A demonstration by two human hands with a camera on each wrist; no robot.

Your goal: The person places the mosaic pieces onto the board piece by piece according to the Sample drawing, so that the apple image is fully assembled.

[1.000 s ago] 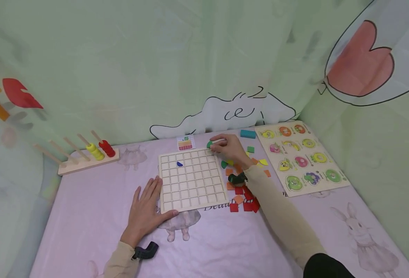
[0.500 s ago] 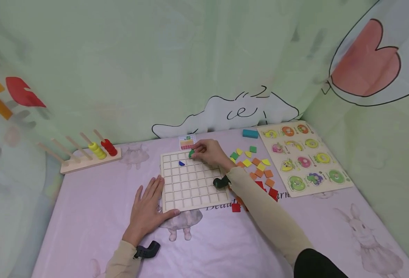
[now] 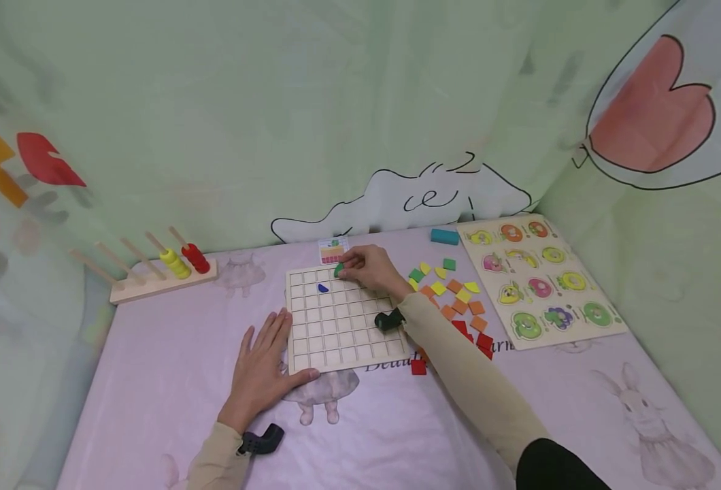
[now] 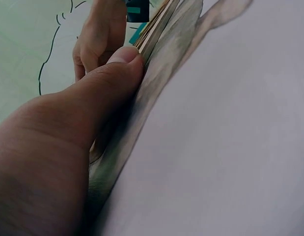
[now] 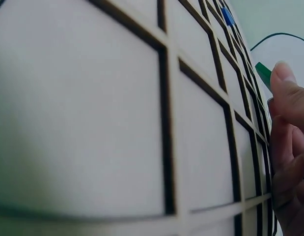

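A square wooden grid board point(image 3: 336, 333) lies mid-table with one blue piece point(image 3: 323, 288) in a cell of its second row. My right hand point(image 3: 369, 267) pinches a green piece point(image 3: 339, 270) between thumb and fingertips over the board's far row; in the right wrist view the green piece point(image 5: 263, 74) pokes out past the thumb. My left hand point(image 3: 261, 371) lies with spread, straight fingers at the board's left edge, its thumb at the near corner. In the left wrist view the left thumb point(image 4: 117, 69) touches the board's edge. A small picture card point(image 3: 333, 250) lies just behind the board.
Right of the board are scattered loose yellow, orange, green and red pieces point(image 3: 460, 306), partly behind the right arm. A teal block point(image 3: 444, 236) and a fruit puzzle board point(image 3: 541, 286) lie at the back right. A peg stand with beads point(image 3: 164, 279) is at the back left.
My right hand has moved left from the board's far right corner, carrying the green piece to the far row near the card. The left hand has stayed on the board's edge.
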